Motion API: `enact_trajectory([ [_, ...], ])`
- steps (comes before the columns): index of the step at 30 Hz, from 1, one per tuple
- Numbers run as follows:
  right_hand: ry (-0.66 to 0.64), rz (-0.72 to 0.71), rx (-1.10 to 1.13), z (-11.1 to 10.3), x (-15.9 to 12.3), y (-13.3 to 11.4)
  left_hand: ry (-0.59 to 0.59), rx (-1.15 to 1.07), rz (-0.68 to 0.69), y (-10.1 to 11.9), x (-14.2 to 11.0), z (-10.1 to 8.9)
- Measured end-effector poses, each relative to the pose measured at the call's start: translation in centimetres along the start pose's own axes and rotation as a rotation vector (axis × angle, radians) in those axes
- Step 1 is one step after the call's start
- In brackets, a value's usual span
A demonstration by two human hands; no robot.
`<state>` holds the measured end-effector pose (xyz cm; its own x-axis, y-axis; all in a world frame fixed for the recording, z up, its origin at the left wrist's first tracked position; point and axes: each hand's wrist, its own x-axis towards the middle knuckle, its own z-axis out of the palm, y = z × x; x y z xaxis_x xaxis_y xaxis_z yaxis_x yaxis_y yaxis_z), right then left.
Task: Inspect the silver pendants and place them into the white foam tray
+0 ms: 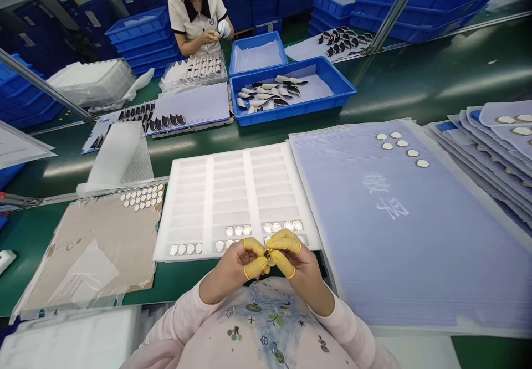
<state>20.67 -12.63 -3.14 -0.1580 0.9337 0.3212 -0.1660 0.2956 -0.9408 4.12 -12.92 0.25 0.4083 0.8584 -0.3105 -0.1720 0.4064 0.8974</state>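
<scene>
My left hand (245, 261) and my right hand (293, 255) meet close to my chest, with yellow finger cots on the fingertips. Pinched between them is a small round piece (270, 257), dark and gold-coloured where it shows; the fingers cover most of it. Just beyond lies a white foam tray (189, 191) with three columns of shallow slots. White round pieces (186, 249) with thin metallic rims sit in its near slots, and my hands hide some of them.
Right of the tray, a bluish foam sheet (374, 258) bears several white pieces (402, 143). Leftward, a brown board (103, 247) carries more. Across the green bench, a blue bin (291, 103) holds curved black-and-white parts. A co-worker (199, 20) handles something behind it.
</scene>
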Motion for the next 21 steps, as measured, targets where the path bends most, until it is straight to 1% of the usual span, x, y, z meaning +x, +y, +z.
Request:
enact_trajectory([
  [3,0.032,0.027,-0.028,-0.2,0.1,0.1,0.041,0.072,-0.005,-0.3,-0.4,-1.4],
  [5,0.062,0.076,-0.029,-0.4,0.0,0.2,0.094,0.163,-0.010,-0.5,-0.9,-3.2],
  [6,0.069,0.102,-0.024,-0.5,0.0,0.2,0.142,0.250,-0.004,-0.7,-1.1,-4.3],
  [7,0.066,0.127,-0.020,-0.6,0.0,0.2,0.205,0.402,-0.005,-0.8,-1.2,-5.4],
  [8,0.058,0.148,-0.020,-0.8,0.0,0.2,0.283,0.611,-0.014,-0.9,-1.4,-6.6],
  [10,0.037,0.175,-0.029,-1.0,0.1,0.2,0.430,1.066,-0.080,-1.3,-1.4,-8.4],
  [11,0.031,0.180,-0.033,-1.0,0.1,0.2,0.480,1.243,-0.123,-1.6,-1.3,-9.1],
  [12,0.025,0.180,-0.036,-1.0,0.2,0.2,0.511,1.364,-0.166,-1.8,-1.2,-9.5],
  [14,0.019,0.167,-0.041,-1.0,0.2,0.3,0.539,1.469,-0.214,-2.2,-0.8,-9.9],
  [16,0.014,0.139,-0.049,-0.9,0.2,0.4,0.541,1.561,-0.250,-2.5,-0.3,-9.7],
  [18,0.007,0.115,-0.064,-1.0,0.0,0.5,0.526,1.639,-0.286,-2.6,0.1,-9.4],
  [21,0.008,0.103,-0.080,-1.3,-0.4,0.5,0.472,1.725,-0.335,-2.4,0.6,-9.0],
])
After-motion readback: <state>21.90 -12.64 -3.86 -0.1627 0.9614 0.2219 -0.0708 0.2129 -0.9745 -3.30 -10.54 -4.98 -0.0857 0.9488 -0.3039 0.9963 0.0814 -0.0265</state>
